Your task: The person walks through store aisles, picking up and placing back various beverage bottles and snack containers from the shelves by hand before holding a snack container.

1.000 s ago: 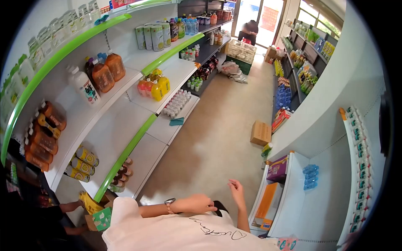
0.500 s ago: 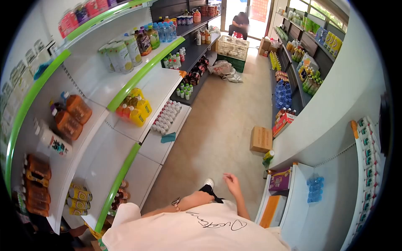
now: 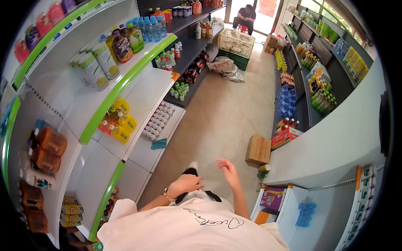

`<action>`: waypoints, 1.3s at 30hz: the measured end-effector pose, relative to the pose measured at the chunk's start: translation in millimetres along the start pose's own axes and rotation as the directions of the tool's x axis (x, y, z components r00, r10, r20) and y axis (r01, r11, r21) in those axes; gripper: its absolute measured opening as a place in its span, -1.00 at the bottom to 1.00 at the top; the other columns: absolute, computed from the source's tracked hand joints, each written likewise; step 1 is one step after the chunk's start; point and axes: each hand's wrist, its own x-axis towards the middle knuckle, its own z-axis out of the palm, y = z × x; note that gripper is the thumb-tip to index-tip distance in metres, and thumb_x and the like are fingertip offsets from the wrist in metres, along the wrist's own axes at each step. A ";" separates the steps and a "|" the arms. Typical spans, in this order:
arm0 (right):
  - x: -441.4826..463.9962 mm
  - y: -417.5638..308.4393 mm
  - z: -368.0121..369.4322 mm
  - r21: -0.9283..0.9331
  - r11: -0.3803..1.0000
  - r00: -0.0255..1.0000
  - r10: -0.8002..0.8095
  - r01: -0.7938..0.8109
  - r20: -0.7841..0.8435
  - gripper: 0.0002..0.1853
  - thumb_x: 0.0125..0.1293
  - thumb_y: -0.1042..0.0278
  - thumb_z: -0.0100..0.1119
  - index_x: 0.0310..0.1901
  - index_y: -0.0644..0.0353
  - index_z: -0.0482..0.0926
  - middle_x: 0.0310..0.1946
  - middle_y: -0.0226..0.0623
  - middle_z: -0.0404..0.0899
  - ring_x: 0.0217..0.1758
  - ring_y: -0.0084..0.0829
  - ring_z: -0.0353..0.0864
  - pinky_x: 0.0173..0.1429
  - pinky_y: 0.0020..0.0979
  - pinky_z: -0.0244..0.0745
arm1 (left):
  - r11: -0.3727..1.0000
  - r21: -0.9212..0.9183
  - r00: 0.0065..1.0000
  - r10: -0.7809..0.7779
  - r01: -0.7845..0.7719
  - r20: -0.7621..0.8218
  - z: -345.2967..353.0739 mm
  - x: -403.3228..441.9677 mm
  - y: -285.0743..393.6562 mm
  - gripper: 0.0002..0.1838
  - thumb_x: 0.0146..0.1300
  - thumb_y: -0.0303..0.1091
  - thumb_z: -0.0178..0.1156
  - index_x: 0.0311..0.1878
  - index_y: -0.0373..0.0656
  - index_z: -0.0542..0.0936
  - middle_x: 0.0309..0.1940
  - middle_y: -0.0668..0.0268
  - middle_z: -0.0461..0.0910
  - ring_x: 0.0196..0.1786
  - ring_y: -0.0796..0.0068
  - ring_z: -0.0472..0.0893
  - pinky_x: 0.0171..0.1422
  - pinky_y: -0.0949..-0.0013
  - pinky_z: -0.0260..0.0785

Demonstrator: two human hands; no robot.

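head view: my left hand [image 3: 186, 184] hangs in front of my shirt [image 3: 197, 228], fingers loosely bent and partly open; i see nothing in it, though its palm is turned from me. my right hand [image 3: 227, 168] is raised, fingers spread and slightly curved, holding nothing. neither touches the stock. nearest my right is the carton [image 3: 258, 149], on the floor beside the red box [image 3: 287, 137]; nearest my left is the cloth [image 3: 159, 144], on the low shelf near its front edge.

the carton juts into the aisle [image 3: 209, 117], so a foot placed too far right could strike it, and with it the yellow-labelled container [image 3: 264, 168] just by it. my shoe [image 3: 192, 165] is close to the left shelving, where a toe could catch the base. farther along, the sack [image 3: 226, 69] spreads onto the floor and might slip or snag underfoot.

the cans [image 3: 100, 67] stand close to the green lip; a careless sleeve or elbow could tip one. the yellow bottles [image 3: 127, 121] are bunched, so a knock to one would likely shift its neighbours. my watch [image 3: 164, 190] could hook a shelf edge if i swing wide.
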 end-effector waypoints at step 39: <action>845.6 -106.5 -182.7 -0.070 0.994 0.997 0.082 -0.083 -0.015 -0.68 0.22 0.52 -0.09 0.01 0.21 0.51 -0.31 -0.23 0.69 -0.60 -0.80 0.29 -0.51 -0.67 0.20 | 0.998 0.059 0.980 -0.005 0.017 -0.196 -553.4 666.6 -231.0 -0.49 0.24 0.02 0.05 0.13 -0.14 0.46 -0.18 0.04 0.60 -0.08 0.05 0.59 -0.01 0.10 0.42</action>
